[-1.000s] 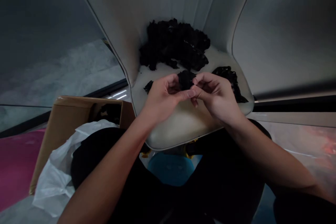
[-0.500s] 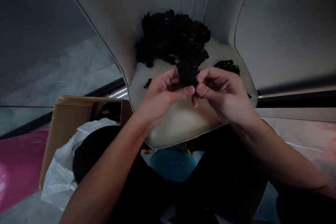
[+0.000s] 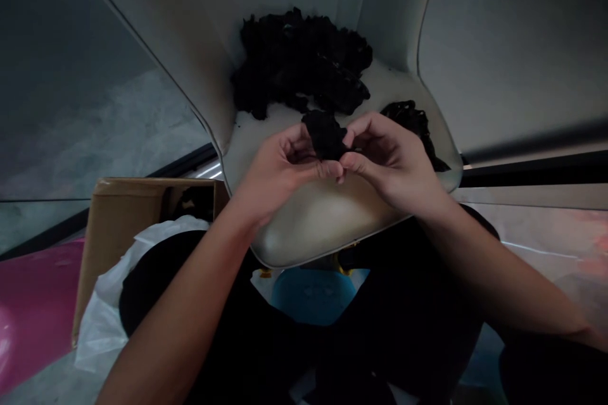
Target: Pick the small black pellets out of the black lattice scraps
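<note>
A small, crumpled black piece (image 3: 325, 135), looking like soft fabric or rubber, is held between my two hands over a pale chair seat (image 3: 304, 221). My left hand (image 3: 280, 168) grips its left and lower side, thumb laid along the bottom. The thumb and forefinger of my right hand (image 3: 396, 161) pinch its right edge. Just behind lies a large heap of similar black pieces (image 3: 299, 63), against the chair's back. A smaller black bundle (image 3: 413, 123) rests on the seat beyond my right hand, partly covered by it. Darkness hides the exact material.
On the left stands an open cardboard box (image 3: 123, 209) with dark items inside and a white plastic bag (image 3: 102, 323) at its side. A pink surface (image 3: 40, 304) is at the far left. Something blue (image 3: 313, 296) shows below the seat, between my knees.
Both hands still hold the black piece, which has turned and now looks more folded. More of the small bundle at the right shows. The whole view has shifted slightly.
</note>
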### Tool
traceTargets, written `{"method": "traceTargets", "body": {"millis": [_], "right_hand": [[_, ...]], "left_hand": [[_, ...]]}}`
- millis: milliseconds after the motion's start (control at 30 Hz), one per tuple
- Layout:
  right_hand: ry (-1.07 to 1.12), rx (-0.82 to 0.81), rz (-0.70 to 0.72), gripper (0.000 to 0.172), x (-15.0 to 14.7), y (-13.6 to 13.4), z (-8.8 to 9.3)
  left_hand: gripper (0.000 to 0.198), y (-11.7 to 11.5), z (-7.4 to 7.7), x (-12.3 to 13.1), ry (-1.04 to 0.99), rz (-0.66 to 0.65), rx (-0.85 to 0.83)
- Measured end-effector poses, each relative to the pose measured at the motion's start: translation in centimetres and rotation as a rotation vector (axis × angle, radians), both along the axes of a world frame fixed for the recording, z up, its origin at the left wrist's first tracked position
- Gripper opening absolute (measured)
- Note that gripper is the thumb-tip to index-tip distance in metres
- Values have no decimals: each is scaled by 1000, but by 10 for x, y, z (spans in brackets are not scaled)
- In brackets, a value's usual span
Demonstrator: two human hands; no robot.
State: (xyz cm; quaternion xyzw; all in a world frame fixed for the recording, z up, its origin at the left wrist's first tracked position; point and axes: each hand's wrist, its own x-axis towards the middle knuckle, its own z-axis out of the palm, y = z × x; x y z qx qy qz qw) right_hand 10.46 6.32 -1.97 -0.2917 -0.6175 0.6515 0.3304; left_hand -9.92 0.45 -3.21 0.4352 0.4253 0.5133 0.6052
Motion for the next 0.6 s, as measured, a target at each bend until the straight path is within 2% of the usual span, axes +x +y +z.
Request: {"method": "traceTargets", "body": {"millis": [167,400,600], "right_hand": [[5,69,-113,52,-2,-6,1],[-31,-26,-172,41,-5,-9,9],[-57,-8,-261,37,-5,-7,2]], "left_hand": [[56,1,-6,4,9,84,32],[47,-2,1,11,46,142,-39],[49,-3,1,10,112,161,-9]]}}
